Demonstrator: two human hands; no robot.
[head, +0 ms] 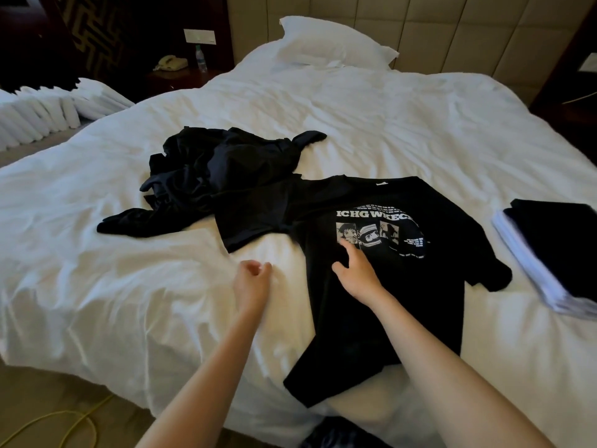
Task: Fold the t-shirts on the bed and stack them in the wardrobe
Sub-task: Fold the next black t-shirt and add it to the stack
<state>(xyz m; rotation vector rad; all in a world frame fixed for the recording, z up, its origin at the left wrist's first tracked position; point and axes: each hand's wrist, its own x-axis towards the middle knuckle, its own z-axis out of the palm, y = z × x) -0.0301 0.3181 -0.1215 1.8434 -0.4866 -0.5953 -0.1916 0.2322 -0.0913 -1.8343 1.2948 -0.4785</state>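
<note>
A black t-shirt with a white printed graphic (371, 270) lies spread face up on the white bed (403, 124), its left sleeve stretched toward a crumpled heap of dark t-shirts (223, 176). My right hand (357, 270) rests on the printed shirt just below the graphic, fingers extended. My left hand (253, 279) hovers over the bare sheet left of the shirt, fingers loosely curled and holding nothing. At the bed's right edge sits a folded stack (555, 253), dark garment on top, white layers beneath.
A white pillow (332, 43) lies at the padded headboard. Folded white towels (42, 108) line up at the far left. A nightstand holds a phone (170, 63) and a water bottle (201, 58). A yellow cable (71, 418) runs across the floor.
</note>
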